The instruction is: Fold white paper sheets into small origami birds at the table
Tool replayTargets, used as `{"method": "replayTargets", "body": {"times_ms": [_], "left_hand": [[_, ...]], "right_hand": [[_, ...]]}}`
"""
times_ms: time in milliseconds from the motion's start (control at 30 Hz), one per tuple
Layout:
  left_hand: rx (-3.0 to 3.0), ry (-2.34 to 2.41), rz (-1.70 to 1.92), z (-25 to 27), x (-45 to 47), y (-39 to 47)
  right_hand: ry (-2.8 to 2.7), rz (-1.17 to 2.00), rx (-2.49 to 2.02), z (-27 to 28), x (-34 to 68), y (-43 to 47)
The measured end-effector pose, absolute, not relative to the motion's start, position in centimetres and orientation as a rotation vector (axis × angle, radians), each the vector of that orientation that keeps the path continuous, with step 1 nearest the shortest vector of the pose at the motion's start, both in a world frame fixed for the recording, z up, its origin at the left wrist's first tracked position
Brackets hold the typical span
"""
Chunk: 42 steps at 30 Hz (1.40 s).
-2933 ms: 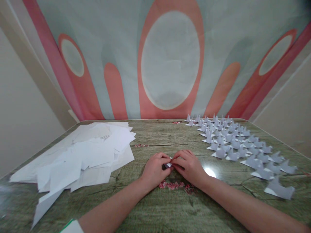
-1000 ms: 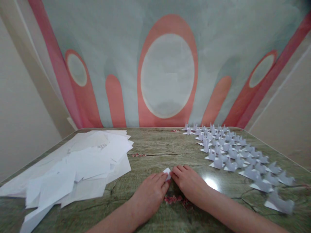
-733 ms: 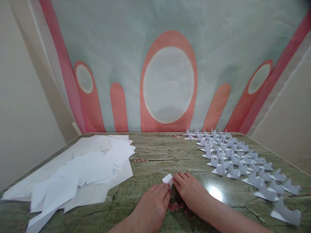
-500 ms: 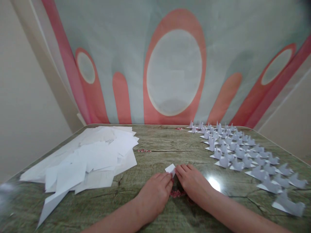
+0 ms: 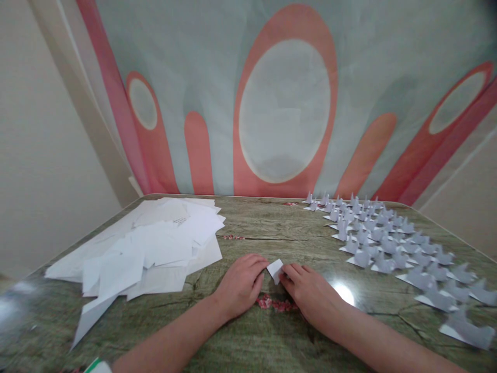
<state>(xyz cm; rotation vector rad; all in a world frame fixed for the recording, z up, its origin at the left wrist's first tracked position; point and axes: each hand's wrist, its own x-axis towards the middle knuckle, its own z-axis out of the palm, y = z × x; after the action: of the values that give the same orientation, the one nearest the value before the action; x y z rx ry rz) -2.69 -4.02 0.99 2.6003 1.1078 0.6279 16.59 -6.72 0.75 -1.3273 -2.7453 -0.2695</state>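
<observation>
Filling the far side at 12 o'clock, a pale green backdrop with coral shapes and white ovals meets the back edge of the wood-patterned table. Taking the small paper as the dial's centre, a wide heap of loose white sheets overlaps itself across 9 to 10 o'clock. A crowd of folded paper birds stands in uneven rows from 1 to 4 o'clock, the nearest at 4.

The left hand comes in from 8 o'clock, its grip half open, fingers curled with a gap to the thumb, tips just beside the paper's corner. The right hand reaches in from 4 o'clock, fingers bent and touching the paper's edge; its thumb is hidden, so I cannot tell whether that grip pinches it.

Pink printed flowers lie at 6 o'clock. Smallest, the folded paper sits between the two hands, near the table's middle.
</observation>
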Motion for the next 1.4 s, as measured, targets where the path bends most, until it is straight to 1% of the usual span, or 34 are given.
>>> {"method": "replayTargets", "body": {"times_ms": [167,267,467,767,1400], "left_hand": [[2.542,1.067,0.642,0.4,-2.8,-3.4],[2.611,1.073,0.615,0.3,-2.7,-3.5],[2.793,1.108,0.524,0.4,-2.3,-4.1],[2.578,1.202,0.645,0.6,-2.2,-3.7],[2.601,1.240,0.686,0.2,-1.7,-3.5]], "right_hand": [[-2.674,-0.025,-1.282,0.8,17.0,-6.2],[-2.598,0.054,-1.215,0.4,17.2,-6.0],[-2.555,0.010,-1.174,-0.1,17.3,-5.9],[-2.463,0.108,-1.114,-0.9,17.7,-5.5],[-2.366,0.207,-1.072,-0.7,18.0,-5.3]]}}
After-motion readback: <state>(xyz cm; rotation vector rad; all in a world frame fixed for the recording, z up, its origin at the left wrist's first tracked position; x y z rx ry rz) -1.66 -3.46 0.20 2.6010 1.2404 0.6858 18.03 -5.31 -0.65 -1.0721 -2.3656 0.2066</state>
